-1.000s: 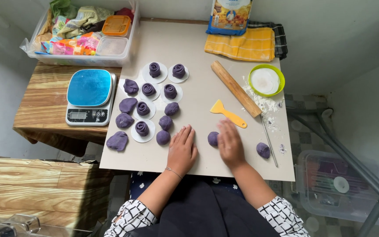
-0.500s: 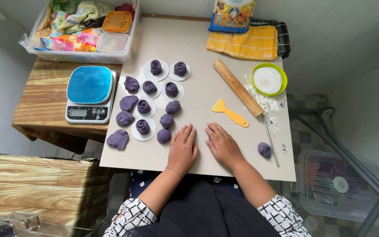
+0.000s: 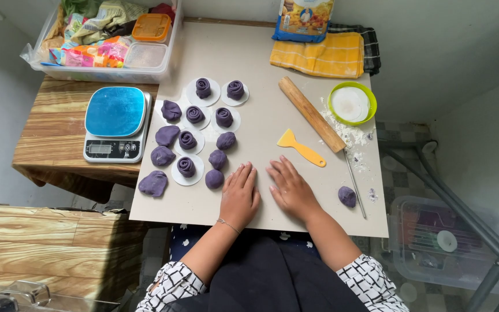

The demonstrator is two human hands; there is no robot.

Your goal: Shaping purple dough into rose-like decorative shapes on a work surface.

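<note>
**Purple dough shaping — partly done, much still plain**

Both hands are laid flat on the pale work board point(image 3: 319, 69), palms down and fingers spread. The left hand point(image 3: 239, 196) and the right hand point(image 3: 291, 189) rest side by side near the board's front edge. Nothing can be seen gripped in either hand; whether a piece of dough is pressed beneath a palm cannot be told.

Judged from how the pieces lie, the work is perhaps halfway. Six purple dough roses point(image 3: 203, 88) are finished and set on white paper rounds in the middle of the board, each coiled into a spiral. Beside and among them, plain dough lumps point(image 3: 215, 178) are left unshaped — smooth balls nearest the left hand, flatter pieces toward the board's left edge. One further dough ball point(image 3: 347, 196) lies apart, to the right of the right hand.

The dough is seen as deep violet, matt and soft-looking, holding its rolled edges cleanly.

A wooden rolling pin point(image 3: 311, 114) and a yellow scraper point(image 3: 300, 147) lie beyond the hands, untouched, with a green-rimmed bowl point(image 3: 352, 104) of paper rounds further right. A blue-topped scale point(image 3: 115, 122) is placed left of the board.
</note>
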